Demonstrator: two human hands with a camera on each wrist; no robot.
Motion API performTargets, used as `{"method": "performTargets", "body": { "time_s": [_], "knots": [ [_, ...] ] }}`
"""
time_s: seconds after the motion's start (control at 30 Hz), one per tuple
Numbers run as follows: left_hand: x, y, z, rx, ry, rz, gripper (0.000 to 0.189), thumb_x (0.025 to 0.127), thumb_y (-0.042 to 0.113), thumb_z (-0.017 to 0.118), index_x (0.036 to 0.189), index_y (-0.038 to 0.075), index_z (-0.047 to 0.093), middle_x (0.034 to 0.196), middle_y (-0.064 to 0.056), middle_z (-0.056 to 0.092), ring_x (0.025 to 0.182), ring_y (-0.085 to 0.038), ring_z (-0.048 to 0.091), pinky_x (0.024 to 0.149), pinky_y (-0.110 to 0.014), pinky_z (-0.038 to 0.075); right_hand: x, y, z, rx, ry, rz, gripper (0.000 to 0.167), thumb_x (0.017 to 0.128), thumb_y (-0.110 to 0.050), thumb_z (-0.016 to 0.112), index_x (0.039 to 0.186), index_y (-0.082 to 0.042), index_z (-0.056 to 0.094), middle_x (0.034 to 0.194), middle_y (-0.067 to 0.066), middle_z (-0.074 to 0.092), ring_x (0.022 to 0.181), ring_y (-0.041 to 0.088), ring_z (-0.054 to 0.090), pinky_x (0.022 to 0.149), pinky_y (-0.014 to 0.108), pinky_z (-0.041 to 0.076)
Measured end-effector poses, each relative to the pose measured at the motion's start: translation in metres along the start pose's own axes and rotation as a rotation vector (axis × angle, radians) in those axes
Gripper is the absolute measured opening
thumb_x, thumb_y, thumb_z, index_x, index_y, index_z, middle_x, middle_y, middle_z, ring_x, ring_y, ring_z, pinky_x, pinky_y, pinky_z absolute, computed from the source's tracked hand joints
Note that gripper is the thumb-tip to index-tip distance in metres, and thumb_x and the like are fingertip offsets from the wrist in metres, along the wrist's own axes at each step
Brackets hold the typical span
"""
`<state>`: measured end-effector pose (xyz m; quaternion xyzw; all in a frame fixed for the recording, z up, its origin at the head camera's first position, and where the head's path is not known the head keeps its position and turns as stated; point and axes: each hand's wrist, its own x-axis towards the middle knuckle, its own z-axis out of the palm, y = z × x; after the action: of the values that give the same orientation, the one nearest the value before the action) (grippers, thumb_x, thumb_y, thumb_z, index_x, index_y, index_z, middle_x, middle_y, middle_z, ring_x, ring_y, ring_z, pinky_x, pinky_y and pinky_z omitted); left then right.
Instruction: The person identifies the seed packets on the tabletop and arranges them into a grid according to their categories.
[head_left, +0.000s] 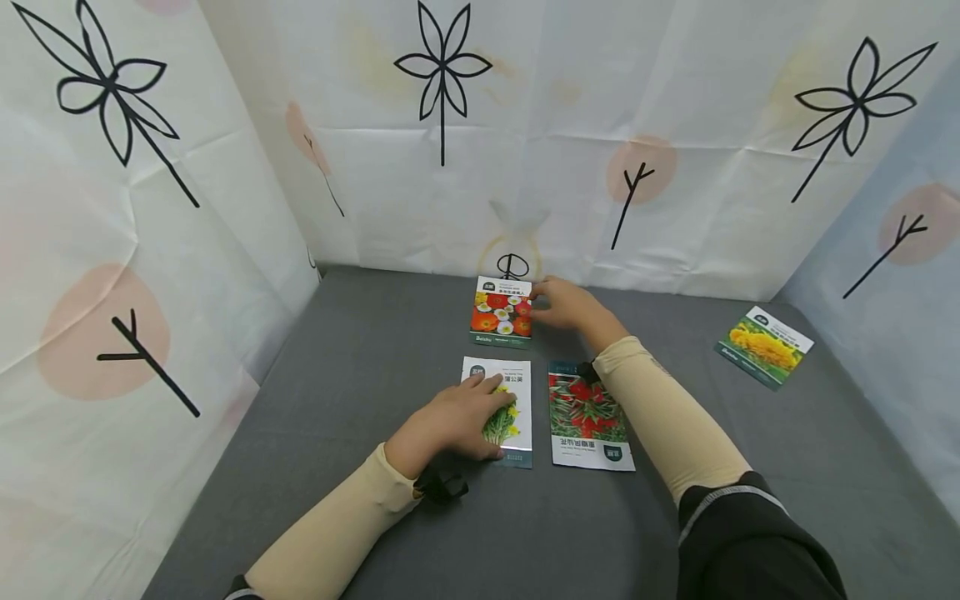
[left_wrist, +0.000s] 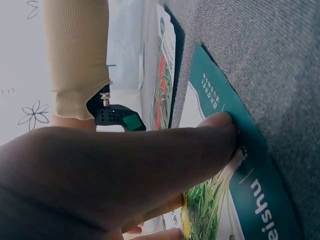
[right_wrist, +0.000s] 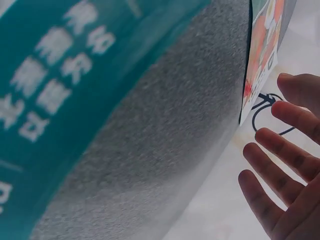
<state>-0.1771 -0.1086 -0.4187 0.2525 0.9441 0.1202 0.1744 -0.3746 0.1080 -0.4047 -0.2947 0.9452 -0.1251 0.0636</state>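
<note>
Four corners of my workspace aside, my left hand [head_left: 461, 417] lies across a white seed packet [head_left: 522, 417] printed with yellow flowers and green leaves. Its thumb [left_wrist: 215, 137] presses the packet's teal lower band in the left wrist view. Farther back, my right hand [head_left: 566, 307] is at the right edge of a seed packet [head_left: 498, 317] with red, orange and white flowers. In the right wrist view the fingers [right_wrist: 267, 155] are spread and fairly straight beside that packet's top end. Both packets lie flat in one column.
A red-flowered seed packet [head_left: 588, 421], its print upside down, lies under the right forearm. Another packet with orange-yellow flowers [head_left: 767, 346] lies tilted at the far right. The grey cloth [head_left: 360, 350] meets white printed curtains [head_left: 540, 167] at the back and sides.
</note>
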Motion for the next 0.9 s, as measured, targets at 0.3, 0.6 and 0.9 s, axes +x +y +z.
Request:
{"method": "performTargets", "body": {
  "time_s": [0.3,0.6,0.9],
  "knots": [
    [0.001,-0.001,0.001,-0.002,-0.004,-0.007,0.083,0.088,0.046,0.085,0.160,0.024,0.051,0.175,-0.009,0.033,0.163,-0.040,0.027,0.124,-0.062,0.036,-0.009,0.010,0.001,0.021,0.001,-0.015,0.036,0.103,-0.018,0.069,0.132,0.003,0.070,0.135,0.023,0.066,0.125,0.040,0.063,0.107,0.056,0.051],
    [0.001,-0.001,0.001,0.002,0.001,-0.005,0.083,0.088,0.046,0.085,0.160,0.023,0.051,0.175,-0.009,0.032,0.163,-0.040,0.027,0.124,-0.061,0.037,-0.017,0.021,-0.003,0.025,-0.011,0.047,0.040,0.104,-0.020,0.068,0.138,0.002,0.066,0.142,0.026,0.060,0.130,0.044,0.060,0.111,0.059,0.047],
    [0.002,-0.002,0.002,-0.005,-0.011,-0.008,0.083,0.088,0.047,0.085,0.161,0.024,0.050,0.175,-0.008,0.031,0.163,-0.039,0.025,0.124,-0.062,0.036,-0.021,0.036,-0.002,0.027,-0.013,0.030,0.037,0.103,-0.017,0.069,0.133,0.006,0.068,0.134,0.027,0.066,0.126,0.043,0.062,0.109,0.059,0.049]
  ]
}}
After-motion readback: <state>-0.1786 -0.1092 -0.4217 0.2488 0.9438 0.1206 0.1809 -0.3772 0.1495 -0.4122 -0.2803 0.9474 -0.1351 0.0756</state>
